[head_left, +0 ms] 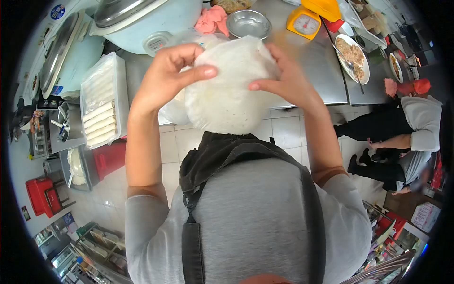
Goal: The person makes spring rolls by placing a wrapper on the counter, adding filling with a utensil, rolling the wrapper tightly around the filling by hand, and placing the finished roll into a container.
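Observation:
A thin, round, whitish wrapper skin (229, 102) hangs upright in front of my chest, at the edge of the steel table. My left hand (177, 71) pinches its upper left edge, with the thumb on the near face. At the upper right edge my right hand (295, 83) grips the same skin, its thumb also in front and the fingers partly hidden behind. Whether it is one skin or several layers I cannot tell. Behind and below my left hand lies a clear plastic bag (174, 112), partly covered by the skin.
A plastic box (123, 90) with several white rolls (100, 124) stands left, beside large pale-blue cookers (146, 23). Along the steel table (309, 61) are a metal bowl (248, 24), pink cloth (212, 20), yellow scale (304, 23) and oval food plate (344, 42). People (402, 123) stand right.

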The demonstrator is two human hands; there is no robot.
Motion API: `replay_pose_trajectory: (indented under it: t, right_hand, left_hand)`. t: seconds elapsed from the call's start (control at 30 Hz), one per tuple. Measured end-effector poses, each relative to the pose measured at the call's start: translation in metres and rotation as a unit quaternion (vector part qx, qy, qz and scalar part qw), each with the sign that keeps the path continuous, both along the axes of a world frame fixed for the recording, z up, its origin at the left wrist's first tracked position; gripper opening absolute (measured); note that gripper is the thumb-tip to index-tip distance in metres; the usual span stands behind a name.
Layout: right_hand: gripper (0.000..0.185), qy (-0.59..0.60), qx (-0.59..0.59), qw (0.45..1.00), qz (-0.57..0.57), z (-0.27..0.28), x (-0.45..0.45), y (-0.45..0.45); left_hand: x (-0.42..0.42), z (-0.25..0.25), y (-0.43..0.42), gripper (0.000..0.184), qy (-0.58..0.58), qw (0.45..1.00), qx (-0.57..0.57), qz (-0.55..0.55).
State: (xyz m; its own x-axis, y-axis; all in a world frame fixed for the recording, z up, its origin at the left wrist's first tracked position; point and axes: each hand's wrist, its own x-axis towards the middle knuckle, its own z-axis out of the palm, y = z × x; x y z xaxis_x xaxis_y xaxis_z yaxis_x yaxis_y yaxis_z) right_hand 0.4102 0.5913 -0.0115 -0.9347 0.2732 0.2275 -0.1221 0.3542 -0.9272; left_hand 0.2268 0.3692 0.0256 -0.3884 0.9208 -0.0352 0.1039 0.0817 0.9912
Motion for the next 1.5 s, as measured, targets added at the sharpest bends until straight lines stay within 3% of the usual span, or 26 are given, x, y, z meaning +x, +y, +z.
replay_pose_trajectory:
  t: [0.03, 0.1, 0.17, 0.2, 0.27, 0.3, 0.37, 0.47, 0.5, 0.53, 0.6, 0.67, 0.7, 0.77, 0.87, 0.93, 1.0, 1.1, 1.17, 1.23, 1.27, 1.3, 1.33, 1.37, 1.4, 1.5]
  right_hand:
    - [0.048, -0.036, 0.152, 0.986, -0.062, 0.003, 0.015, 0.015]
    - [0.050, -0.045, 0.094, 0.992, -0.068, 0.003, 0.038, 0.044]
    - [0.039, -0.124, -0.078, 0.978, -0.147, -0.010, 0.067, 0.076]
    - [0.039, -0.126, -0.078, 0.977, -0.156, -0.010, 0.079, 0.084]
    - [0.028, -0.022, -0.014, 0.958, -0.285, -0.006, 0.099, 0.099]
    - [0.028, -0.024, -0.010, 0.956, -0.292, -0.004, 0.109, 0.104]
    - [0.018, -0.018, 0.215, 0.897, -0.386, 0.001, 0.129, 0.110]
    - [0.014, -0.018, 0.253, 0.897, -0.363, -0.026, 0.135, 0.093]
    - [0.019, -0.012, 0.240, 0.906, -0.348, -0.043, 0.132, 0.083]
    - [0.028, -0.037, 0.310, 0.903, -0.294, -0.058, 0.132, 0.078]
    - [0.042, -0.146, 0.362, 0.899, -0.200, -0.091, 0.130, 0.071]
    - [0.043, -0.149, 0.306, 0.918, -0.206, -0.109, 0.133, 0.073]
    - [0.044, -0.149, 0.251, 0.933, -0.209, -0.116, 0.136, 0.080]
    - [0.036, -0.117, 0.252, 0.936, -0.219, -0.129, 0.145, 0.111]
    - [0.042, -0.130, 0.370, 0.882, -0.260, -0.143, 0.155, 0.164]
    - [0.045, -0.154, 0.368, 0.891, -0.215, -0.149, 0.167, 0.189]
    - [0.047, -0.178, 0.367, 0.895, -0.182, -0.143, 0.180, 0.214]
    - [0.045, -0.087, 0.306, 0.929, -0.187, -0.108, 0.200, 0.242]
    - [0.037, -0.078, 0.401, 0.851, -0.329, -0.094, 0.227, 0.274]
    - [0.030, -0.136, 0.400, 0.799, -0.427, -0.102, 0.259, 0.314]
    - [0.029, -0.143, 0.422, 0.789, -0.422, -0.114, 0.272, 0.335]
    - [0.029, -0.143, 0.419, 0.790, -0.425, -0.118, 0.274, 0.346]
    - [0.032, -0.225, 0.245, 0.846, -0.417, -0.121, 0.275, 0.357]
    - [0.035, -0.297, 0.062, 0.869, -0.391, -0.123, 0.275, 0.366]
    - [0.035, -0.297, 0.061, 0.869, -0.391, -0.125, 0.276, 0.374]
    - [0.043, -0.269, -0.106, 0.902, -0.321, -0.129, 0.272, 0.394]
  left_hand:
    - [0.004, 0.003, 0.019, 0.022, 0.063, 0.998, 0.020, 0.013]
    - [0.005, -0.002, 0.061, 0.020, 0.127, 0.991, 0.046, 0.018]
    - [0.003, -0.018, 0.105, 0.019, 0.205, 0.977, 0.050, 0.015]
    - [0.009, -0.017, 0.125, 0.017, 0.230, 0.972, 0.055, -0.007]
    - [0.020, -0.019, 0.164, 0.016, 0.254, 0.964, 0.067, -0.033]
    - [0.025, -0.026, 0.183, 0.015, 0.284, 0.951, 0.119, -0.034]
    - [0.026, -0.044, 0.216, 0.014, 0.310, 0.934, 0.178, -0.034]
    - [0.026, -0.092, 0.252, 0.016, 0.264, 0.945, 0.184, -0.059]
    - [0.027, -0.114, 0.259, 0.018, 0.292, 0.943, 0.154, -0.049]
    - [0.028, -0.137, 0.265, 0.021, 0.319, 0.939, 0.122, -0.040]
    - [0.025, -0.188, 0.264, 0.023, 0.340, 0.935, 0.094, -0.039]
    - [0.019, -0.206, 0.262, 0.026, 0.369, 0.926, 0.068, -0.039]
    - [0.022, -0.209, 0.257, 0.026, 0.375, 0.925, 0.057, 0.009]
    - [0.040, -0.209, 0.247, 0.026, 0.380, 0.923, 0.040, 0.054]
    - [0.072, -0.198, 0.234, 0.024, 0.381, 0.920, 0.043, 0.082]
    - [0.085, -0.209, 0.223, 0.024, 0.463, 0.886, -0.019, 0.014]
    - [0.093, -0.197, 0.220, 0.024, 0.478, 0.877, -0.027, 0.046]
    - [0.112, -0.155, 0.267, 0.021, 0.498, 0.864, -0.016, 0.075]
    - [0.130, -0.131, 0.312, 0.019, 0.508, 0.858, 0.003, 0.073]
    - [0.144, -0.123, 0.376, 0.017, 0.482, 0.871, 0.083, 0.039]
    - [0.148, -0.126, 0.409, 0.018, 0.484, 0.870, 0.085, 0.035]
    - [0.150, -0.130, 0.440, 0.020, 0.485, 0.870, 0.087, 0.029]
    - [0.152, -0.138, 0.470, 0.020, 0.487, 0.869, 0.086, 0.026]
    - [0.154, -0.148, 0.497, 0.024, 0.452, 0.892, -0.024, 0.025]
    - [0.160, -0.150, 0.512, 0.028, 0.410, 0.902, -0.134, 0.025]
    - [0.167, -0.147, 0.537, 0.043, 0.352, 0.913, -0.205, -0.025]
